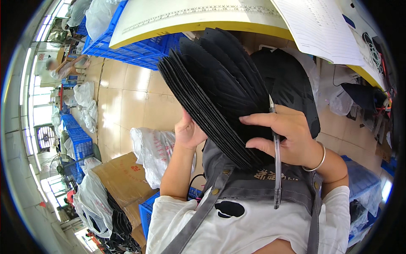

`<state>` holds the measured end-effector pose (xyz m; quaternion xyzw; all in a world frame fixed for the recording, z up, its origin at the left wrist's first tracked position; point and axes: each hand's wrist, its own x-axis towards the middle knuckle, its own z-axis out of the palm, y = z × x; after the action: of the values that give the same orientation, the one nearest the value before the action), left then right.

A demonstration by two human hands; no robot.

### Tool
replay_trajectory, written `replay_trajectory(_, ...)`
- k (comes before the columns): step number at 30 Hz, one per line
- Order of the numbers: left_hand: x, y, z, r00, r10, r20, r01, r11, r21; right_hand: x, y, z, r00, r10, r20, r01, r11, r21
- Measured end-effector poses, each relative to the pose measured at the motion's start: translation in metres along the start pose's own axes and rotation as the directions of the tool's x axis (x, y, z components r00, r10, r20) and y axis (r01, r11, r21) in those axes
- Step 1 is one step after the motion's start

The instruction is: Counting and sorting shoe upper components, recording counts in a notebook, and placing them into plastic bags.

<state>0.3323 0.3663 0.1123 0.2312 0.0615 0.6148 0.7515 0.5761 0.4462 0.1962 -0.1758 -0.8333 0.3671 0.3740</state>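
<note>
A thick stack of thin black flat pieces (198, 99) is held tilted in front of my chest, its layers fanned apart toward the far end. My left hand (189, 132) grips the stack from its left side, with part of the fingers hidden behind it. A clear-barrelled pen (277, 169) is tucked between the fingers of my right hand (292, 135), its tip pointing away from me. The thumb and forefinger of that hand reach to the stack's right side, a small gap between them. More black pieces (292, 80) lie just beyond my right hand.
Ahead stands a white table with a yellow edge (203, 26) and a printed ruler scale; an open notebook (323, 31) overhangs it. Blue crates (148, 48) sit under its left side. At left are a cardboard box (122, 175) and white plastic bags (154, 148). Another person (69, 67) sits far left.
</note>
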Motion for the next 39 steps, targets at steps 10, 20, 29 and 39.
replay_trajectory(10,0.001,0.002,0.002,1.000,-0.020,-0.004,0.020,1.000,-0.008,0.000,-0.005,0.005,0.999,0.038,-0.035,-0.036,0.998,0.053)
replay_trajectory(20,-0.003,0.000,-0.001,1.000,0.027,0.014,-0.026,0.998,-0.056,-0.004,-0.004,0.005,0.983,0.167,-0.075,-0.155,0.977,0.147)
replay_trajectory(29,-0.010,0.000,-0.002,0.996,0.035,-0.087,-0.034,0.999,0.016,-0.002,-0.002,0.001,0.989,0.145,-0.006,-0.141,0.970,0.197)
replay_trajectory(39,-0.006,-0.005,0.003,0.980,0.160,-0.120,-0.157,0.987,0.035,-0.004,-0.005,0.006,0.990,0.134,-0.037,-0.125,0.976,0.175)
